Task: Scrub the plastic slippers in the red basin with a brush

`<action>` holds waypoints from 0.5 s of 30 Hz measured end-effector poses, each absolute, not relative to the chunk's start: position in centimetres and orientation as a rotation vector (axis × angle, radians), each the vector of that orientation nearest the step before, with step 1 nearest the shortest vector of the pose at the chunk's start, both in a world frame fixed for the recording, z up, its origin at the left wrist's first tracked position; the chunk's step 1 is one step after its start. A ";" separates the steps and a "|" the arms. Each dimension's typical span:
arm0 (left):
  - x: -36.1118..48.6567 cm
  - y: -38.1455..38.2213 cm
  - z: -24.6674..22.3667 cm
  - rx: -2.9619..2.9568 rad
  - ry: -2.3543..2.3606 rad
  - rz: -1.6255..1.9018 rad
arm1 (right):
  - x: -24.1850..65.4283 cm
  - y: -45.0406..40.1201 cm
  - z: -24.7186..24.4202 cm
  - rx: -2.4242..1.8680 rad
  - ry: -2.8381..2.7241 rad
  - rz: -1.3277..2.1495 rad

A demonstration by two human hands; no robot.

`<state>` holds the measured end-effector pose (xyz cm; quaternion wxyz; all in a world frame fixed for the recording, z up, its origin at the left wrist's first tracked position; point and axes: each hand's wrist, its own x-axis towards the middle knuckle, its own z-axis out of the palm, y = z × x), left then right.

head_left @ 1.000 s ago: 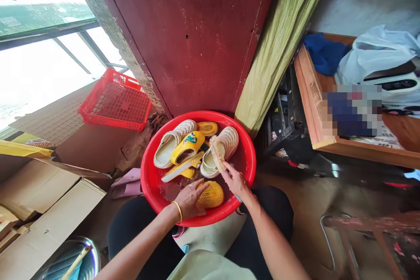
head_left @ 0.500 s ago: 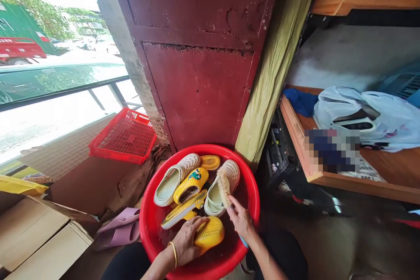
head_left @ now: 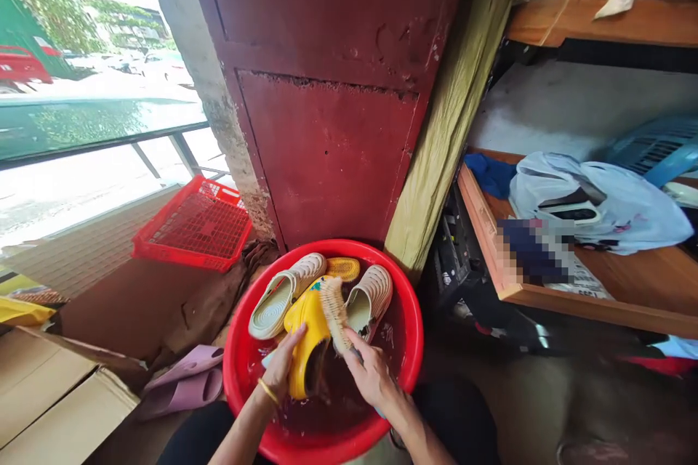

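My left hand point(head_left: 283, 363), with a yellow bangle at the wrist, grips a yellow clog point(head_left: 307, 356) tilted with its opening toward me. My right hand point(head_left: 371, 374) is closed round the handle of a scrub brush point(head_left: 337, 312) with pale bristles, held right beside the clog; whether they touch I cannot tell. Both are over a red basin point(head_left: 419, 334) of dark water. In it lie a pale clog point(head_left: 278, 301) on the left, another pale clog point(head_left: 374, 298) on the right, and a yellow sole point(head_left: 343, 268) at the back. Another yellow clog is partly hidden behind the held one.
Pink slippers point(head_left: 190, 385) and a cardboard box point(head_left: 59, 399) lie left of the basin. A red crate point(head_left: 190, 225) sits farther back. A maroon door point(head_left: 327, 160) stands behind. On the right, a wooden shelf point(head_left: 627, 283) holds a white plastic bag point(head_left: 600, 196).
My left hand has lifted and turned the yellow clog, moving it left. My right hand has brought the brush left, from the right pale clog to the yellow one.
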<state>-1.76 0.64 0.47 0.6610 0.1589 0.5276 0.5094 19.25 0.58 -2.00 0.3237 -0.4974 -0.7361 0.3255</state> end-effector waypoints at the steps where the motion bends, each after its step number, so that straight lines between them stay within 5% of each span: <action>1: -1.5 1.0 0.7 0.324 1.183 1.136 | 18.5 0.3 -1.6 -1.252 -1.990 0.844; 8: -0.9 1.4 -0.6 0.490 1.220 1.254 | 19.5 3.1 1.6 -1.701 -2.229 0.630; 15: 0.3 1.6 -1.5 0.565 1.197 1.302 | 18.9 1.5 1.7 -1.550 -2.376 0.572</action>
